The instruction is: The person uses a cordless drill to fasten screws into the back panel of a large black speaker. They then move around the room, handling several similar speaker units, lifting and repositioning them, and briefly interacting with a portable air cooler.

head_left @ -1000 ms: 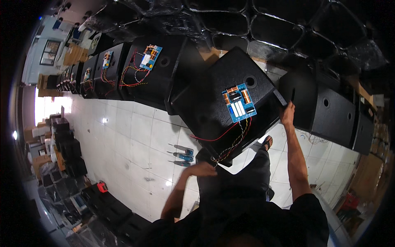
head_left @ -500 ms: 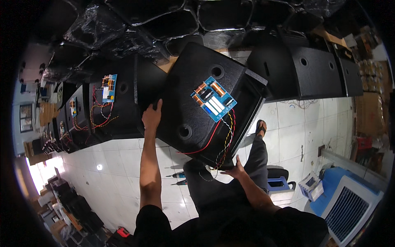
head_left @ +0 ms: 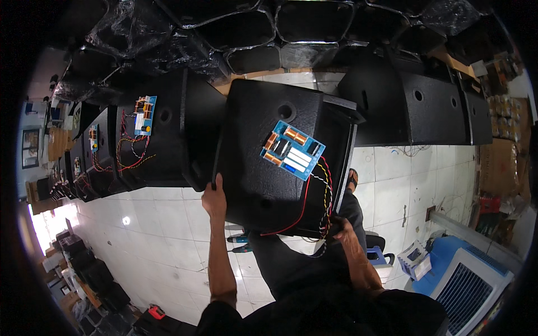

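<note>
A black speaker cabinet (head_left: pixel 246 145) with round holes in its upper face is in front of me, tilted a little. My left hand (head_left: pixel 214 199) grips its left edge near the front corner. At the near right corner, my right hand (head_left: pixel 346 231) is closed around the cabinet's edge, beside hanging wires. On the upper face lies a blue circuit board (head_left: pixel 292 150) carrying copper coils and white blocks. Red, yellow, black and white wires (head_left: pixel 328 196) run from the board over the near right edge. My fingertips under the cabinet are hidden.
More black cabinets (head_left: pixel 162 151) with boards and wires line the left, and others (head_left: pixel 431 112) stand at right. Plastic-wrapped cabinets (head_left: pixel 314 22) are stacked behind. Power drills (head_left: pixel 240 239) lie on the tiled floor (head_left: pixel 168 235) by my leg. A blue-and-white air cooler (head_left: pixel 471 280) stands lower right.
The cabinet has turned counterclockwise and come nearer to me, with the board riding on it. My left hand has moved nearer, and my right hand has shifted rightward with the corner.
</note>
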The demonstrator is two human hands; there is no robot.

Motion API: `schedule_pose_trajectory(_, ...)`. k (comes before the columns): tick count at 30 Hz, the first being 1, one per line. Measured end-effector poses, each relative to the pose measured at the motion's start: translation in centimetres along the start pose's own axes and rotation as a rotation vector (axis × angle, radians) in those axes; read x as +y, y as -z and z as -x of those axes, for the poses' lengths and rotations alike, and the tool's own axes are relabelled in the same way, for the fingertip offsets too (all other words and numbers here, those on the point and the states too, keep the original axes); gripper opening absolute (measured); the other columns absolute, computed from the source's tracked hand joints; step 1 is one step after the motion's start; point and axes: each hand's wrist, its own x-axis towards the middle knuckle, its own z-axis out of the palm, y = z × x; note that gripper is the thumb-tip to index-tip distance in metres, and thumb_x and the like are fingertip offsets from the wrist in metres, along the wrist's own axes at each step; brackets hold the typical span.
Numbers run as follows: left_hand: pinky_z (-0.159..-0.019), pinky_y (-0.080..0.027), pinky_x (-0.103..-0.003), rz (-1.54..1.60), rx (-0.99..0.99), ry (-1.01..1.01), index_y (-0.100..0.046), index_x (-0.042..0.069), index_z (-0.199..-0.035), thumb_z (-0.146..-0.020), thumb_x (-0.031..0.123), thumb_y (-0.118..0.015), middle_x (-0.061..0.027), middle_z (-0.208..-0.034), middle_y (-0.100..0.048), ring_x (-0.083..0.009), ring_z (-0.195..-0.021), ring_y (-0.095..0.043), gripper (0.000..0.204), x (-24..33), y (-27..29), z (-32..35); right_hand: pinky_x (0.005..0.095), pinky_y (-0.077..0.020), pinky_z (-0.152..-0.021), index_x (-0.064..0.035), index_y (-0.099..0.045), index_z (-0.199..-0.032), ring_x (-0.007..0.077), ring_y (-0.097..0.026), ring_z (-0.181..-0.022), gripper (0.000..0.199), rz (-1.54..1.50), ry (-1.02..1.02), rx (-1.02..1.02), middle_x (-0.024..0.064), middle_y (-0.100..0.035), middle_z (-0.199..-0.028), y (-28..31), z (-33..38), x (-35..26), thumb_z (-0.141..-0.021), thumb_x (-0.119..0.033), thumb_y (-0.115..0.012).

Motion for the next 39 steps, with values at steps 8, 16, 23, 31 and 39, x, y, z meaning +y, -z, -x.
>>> schedule_pose_trajectory(8,-0.066,-0.045,-0.044,0.144,0.106,0.159,-0.062,-0.009,-0.082,-0.09,0.056,-0.039,-0.0266,-0.076,-0.061,-0.0423,-0.073,-0.059,0.069,-2.7,-5.2,9.2,0.0325,-0.049,-0.052,0.0079,-0.059,-0.089,0.0205,-0.06,-0.061,0.033,0.407,0.413,0.274,0.012,-0.062,-0.076,-2.5,-1.0,-15.1,-0.089,-0.024,-0.05)
schedule_pose_trajectory(16,-0.073,-0.045,-0.045,0.307,0.116,0.127,-0.061,-0.013,-0.087,-0.093,0.049,-0.038,-0.031,-0.083,-0.061,-0.0452,-0.082,-0.058,0.067,-0.4,-10.8,12.2,0.0404,-0.0477,-0.066,0.0147,-0.056,-0.1,0.025,-0.06,-0.078,0.065,0.556,0.605,0.255,0.018,-0.062,-0.089,-19.7,2.7,-28.1,-0.076,-0.045,-0.055)
schedule_pose_trajectory(23,-0.096,-0.037,-0.036,0.407,-0.137,-0.089,-0.039,-0.011,-0.124,-0.09,0.04,-0.051,-0.0248,-0.121,-0.051,-0.034,-0.112,-0.051,0.063,2.6,-15.2,12.7,0.0453,-0.0383,-0.091,0.0109,-0.046,-0.121,0.0341,-0.046,-0.114,0.083,0.737,0.626,0.263,0.0252,-0.047,-0.125,-29.4,-1.0,-38.2,-0.072,-0.054,-0.058)
schedule_pose_trajectory(31,-0.081,-0.049,-0.036,0.93,-0.542,0.155,-0.042,0.003,-0.126,-0.087,0.038,-0.059,-0.0099,-0.124,-0.046,-0.0203,-0.103,-0.052,0.055,15.6,-16.7,15.3,0.045,-0.045,-0.083,0.0104,-0.056,-0.111,0.0366,-0.052,-0.112,0.083,1.23,0.876,0.255,0.0276,-0.053,-0.118,-38.8,-0.1,-45.5,-0.069,-0.061,-0.062)
schedule_pose_trajectory(39,-0.074,-0.048,-0.029,1.118,-0.576,0.185,-0.04,-0.003,-0.107,-0.084,0.039,-0.063,-0.0091,-0.099,-0.052,-0.013,-0.077,-0.05,0.053,23.9,-23.2,17.5,0.039,-0.0434,-0.091,0.0079,-0.052,-0.115,0.0365,-0.055,-0.106,0.077,2.087,1.447,-0.153,0.0291,-0.055,-0.114,-38.3,4.9,-41.9,-0.069,-0.051,-0.07)
